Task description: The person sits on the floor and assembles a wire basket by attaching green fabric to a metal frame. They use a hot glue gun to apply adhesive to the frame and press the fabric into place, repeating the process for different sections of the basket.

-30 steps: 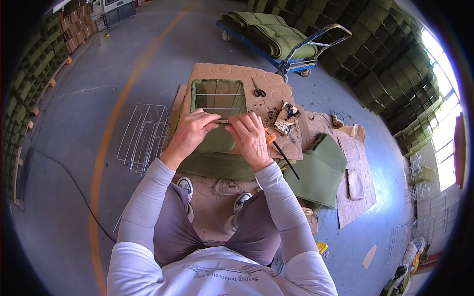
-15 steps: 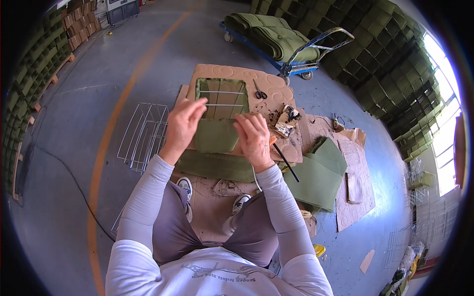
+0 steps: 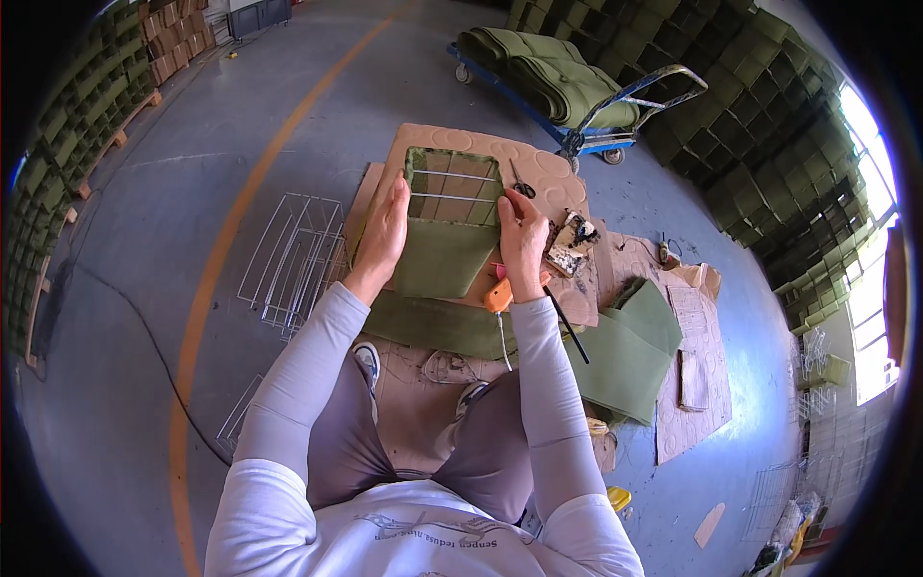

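A wire-frame basket with green felt-like covering (image 3: 444,258) sits on the cardboard-topped work surface in front of me; its open part shows two metal cross wires and a green-lined rim. Along its left side lies my left hand (image 3: 386,236), fingers pointing away and pressed against the edge. My right hand (image 3: 524,238) grips the right edge near the rim, thumb and fingers bent round it. Beside the right wrist is an orange glue gun (image 3: 497,296) with a white cord, and a black stick (image 3: 567,327) pokes out beneath the forearm.
Black-handled scissors (image 3: 522,188) and a black-smeared block (image 3: 573,240) lie on the cardboard (image 3: 433,137). Bare wire frames (image 3: 298,260) stand on the floor at left. Green sheets (image 3: 630,356) lie at right. A blue trolley (image 3: 615,135) carries more green material.
My hands have come down from above the basket to its two sides and now hold it. The orange glue gun shows more fully beside my right wrist. The whole view has shifted slightly.
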Available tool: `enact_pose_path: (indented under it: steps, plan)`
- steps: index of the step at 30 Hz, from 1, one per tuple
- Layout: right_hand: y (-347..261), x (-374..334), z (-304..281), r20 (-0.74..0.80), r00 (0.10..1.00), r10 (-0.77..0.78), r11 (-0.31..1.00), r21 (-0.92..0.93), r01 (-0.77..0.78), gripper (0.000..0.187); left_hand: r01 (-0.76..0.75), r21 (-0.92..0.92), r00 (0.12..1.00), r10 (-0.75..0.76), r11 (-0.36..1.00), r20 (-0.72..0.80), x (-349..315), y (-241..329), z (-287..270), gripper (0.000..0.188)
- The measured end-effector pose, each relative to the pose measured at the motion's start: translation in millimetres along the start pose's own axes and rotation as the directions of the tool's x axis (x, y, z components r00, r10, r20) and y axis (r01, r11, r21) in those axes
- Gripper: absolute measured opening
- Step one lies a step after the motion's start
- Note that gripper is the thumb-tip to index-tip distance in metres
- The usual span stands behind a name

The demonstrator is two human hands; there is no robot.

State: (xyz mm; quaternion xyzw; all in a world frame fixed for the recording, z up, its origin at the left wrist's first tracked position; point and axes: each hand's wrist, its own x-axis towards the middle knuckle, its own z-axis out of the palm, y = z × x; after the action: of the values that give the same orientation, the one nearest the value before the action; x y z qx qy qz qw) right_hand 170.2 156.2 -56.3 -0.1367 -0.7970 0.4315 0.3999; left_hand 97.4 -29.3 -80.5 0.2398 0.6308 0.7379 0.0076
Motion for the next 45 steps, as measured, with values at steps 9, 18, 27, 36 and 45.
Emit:
enact_pose_path:
  steps: [9,18,27,36,45]
  plan:
    - [7,-4,-9,-0.044,0.999,-0.008,1.0,0.011,0.009,0.026,0.174,-0.403,0.983,-0.134,0.898,0.127,11,3,-5,0.082]
    - [-15,-27,-12,0.072,0.996,-0.051,0.999,0.022,0.05,0.028,0.206,-0.326,0.978,-0.181,0.923,0.104,32,-9,-23,0.076]
    - [5,32,-2,-0.047,0.995,-0.085,0.987,0.132,0.09,0.023,-0.085,-0.163,0.994,0.072,0.983,-0.087,15,21,3,0.066]
    - [5,26,-7,-0.171,0.951,-0.259,0.966,-0.057,0.253,0.019,-0.145,0.212,0.989,0.148,0.967,0.0,6,12,5,0.054]
    - [-41,-62,-22,0.263,0.846,-0.463,0.783,-0.326,0.53,0.014,-0.25,0.343,0.967,0.25,0.905,0.046,0,25,38,0.051]
